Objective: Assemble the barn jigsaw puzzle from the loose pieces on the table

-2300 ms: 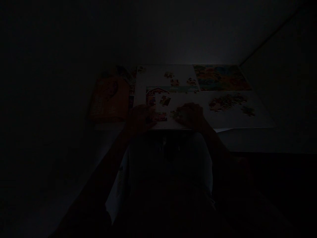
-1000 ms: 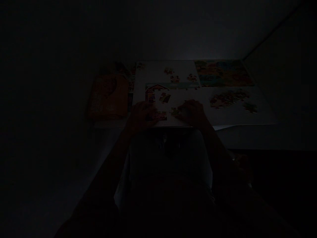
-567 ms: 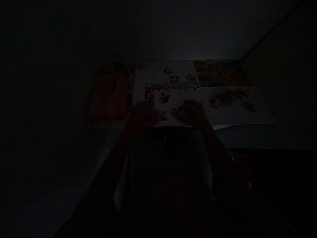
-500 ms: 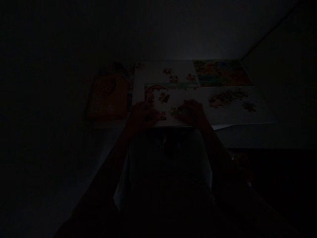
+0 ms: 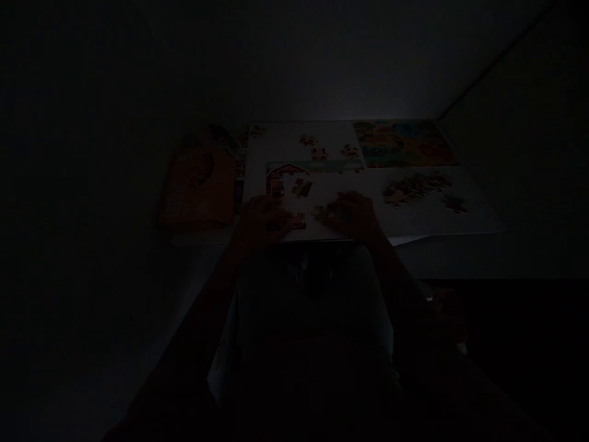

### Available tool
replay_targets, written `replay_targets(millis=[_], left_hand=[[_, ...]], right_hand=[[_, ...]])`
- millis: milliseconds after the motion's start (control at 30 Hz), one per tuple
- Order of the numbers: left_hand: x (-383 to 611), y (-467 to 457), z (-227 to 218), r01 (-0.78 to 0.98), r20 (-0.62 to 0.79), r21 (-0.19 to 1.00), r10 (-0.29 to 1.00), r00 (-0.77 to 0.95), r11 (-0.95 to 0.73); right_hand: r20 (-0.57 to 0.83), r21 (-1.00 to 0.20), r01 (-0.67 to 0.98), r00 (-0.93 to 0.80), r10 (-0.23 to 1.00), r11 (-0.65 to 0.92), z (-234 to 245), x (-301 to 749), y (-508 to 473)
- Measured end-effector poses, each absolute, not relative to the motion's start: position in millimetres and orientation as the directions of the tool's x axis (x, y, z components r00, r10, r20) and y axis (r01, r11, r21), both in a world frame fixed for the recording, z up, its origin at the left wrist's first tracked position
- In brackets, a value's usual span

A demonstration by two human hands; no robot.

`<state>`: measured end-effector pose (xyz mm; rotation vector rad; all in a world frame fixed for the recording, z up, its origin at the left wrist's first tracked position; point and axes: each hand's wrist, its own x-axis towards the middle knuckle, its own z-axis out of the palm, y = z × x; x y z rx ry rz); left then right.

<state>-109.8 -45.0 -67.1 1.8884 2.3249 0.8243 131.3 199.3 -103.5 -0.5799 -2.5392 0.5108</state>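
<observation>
White puzzle board (image 5: pixel 288 144) hardly changes; I see left hand (image 5: pixel 262 222) and right hand (image 5: pixel 353 215) beside puzzle pieces (image 5: pixel 322 212), too dark to tell each grip.

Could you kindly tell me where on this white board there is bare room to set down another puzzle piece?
Bare board lies between the top-left piece and the top pieces, and also below the piece cluster, right of the right hand. It is crowded around the left hand and the barn section.
</observation>
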Motion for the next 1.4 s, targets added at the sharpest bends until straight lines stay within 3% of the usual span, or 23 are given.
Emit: replay_targets(millis=[300, 667, 900, 1233, 1400], left_hand=[[-110.5, -44.1, -68.3, 0.895, 0.311, 0.429, 0.91, -0.276, 0.125], [-112.1, -44.9, -66.5, 0.901, 0.279, 0.412, 0.922, -0.269, 0.139], [-112.4, -45.8, -67.0, 0.907, 0.285, 0.402, 0.924, -0.254, 0.125], [-108.8, -45.3, -66.4, 0.893, 0.305, 0.432, 0.91, -0.279, 0.129], [-114.3, -44.5, -72.4, 0.902, 0.311, 0.416, 0.915, -0.257, 0.112]], right_hand=[[0.397, -0.439, 0.409, -0.711, 0.581, 0.8, -99.9, 129.8, 192.8], [0.307, -0.378, 0.389, -0.803, 0.51, 0.84, -87.9, 62.6, 215.7], [0.254, -0.425, 0.394, -0.812, 0.525, 0.815, -88.4, 28.5, 216.5], [0.304, -0.448, 0.422, -0.757, 0.578, 0.788, -77.9, 75.5, 201.3], [0.357, -0.367, 0.437, -0.749, 0.558, 0.821, -83.6, 111.9, 176.0]])
